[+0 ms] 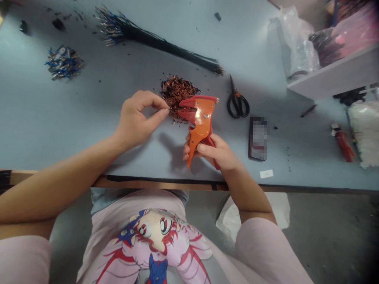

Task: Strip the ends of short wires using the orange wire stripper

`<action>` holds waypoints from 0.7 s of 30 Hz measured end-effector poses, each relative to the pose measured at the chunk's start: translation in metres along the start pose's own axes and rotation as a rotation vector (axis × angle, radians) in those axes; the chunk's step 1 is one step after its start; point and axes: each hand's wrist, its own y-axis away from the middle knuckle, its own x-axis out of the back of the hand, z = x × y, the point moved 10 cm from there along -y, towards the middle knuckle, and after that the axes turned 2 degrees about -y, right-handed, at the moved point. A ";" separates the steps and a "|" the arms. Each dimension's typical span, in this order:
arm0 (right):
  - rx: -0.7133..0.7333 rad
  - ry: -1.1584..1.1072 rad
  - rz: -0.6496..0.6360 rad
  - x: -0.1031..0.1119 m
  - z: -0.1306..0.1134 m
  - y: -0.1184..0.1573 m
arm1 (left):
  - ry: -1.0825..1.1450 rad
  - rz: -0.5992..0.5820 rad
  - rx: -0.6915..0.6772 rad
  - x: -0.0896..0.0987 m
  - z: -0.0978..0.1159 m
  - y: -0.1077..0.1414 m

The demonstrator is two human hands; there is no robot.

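Observation:
My left hand point(136, 118) pinches a thin dark wire point(169, 111) between thumb and forefinger, with the wire's tip at the jaws of an orange wire stripper point(201, 118). My right hand point(213, 150) grips that tool by its handles, and its red jaws point left. Just behind the jaws lies a heap of copper-brown wire pieces point(179, 90). Farther back are a long bundle of black wires with blue-tipped ends point(154, 41) and a small pile of blue terminals point(63, 62).
Black-handled scissors point(238, 103) and a phone with a blurred screen point(258, 138) lie right of my hands on the blue-grey table point(74, 118). A white shelf point(334, 75), a plastic bag point(296, 43) and a red lighter point(343, 144) stand farther right.

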 end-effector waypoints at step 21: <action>0.024 0.076 0.028 -0.004 0.001 0.000 | 0.000 0.007 -0.035 -0.003 0.003 0.002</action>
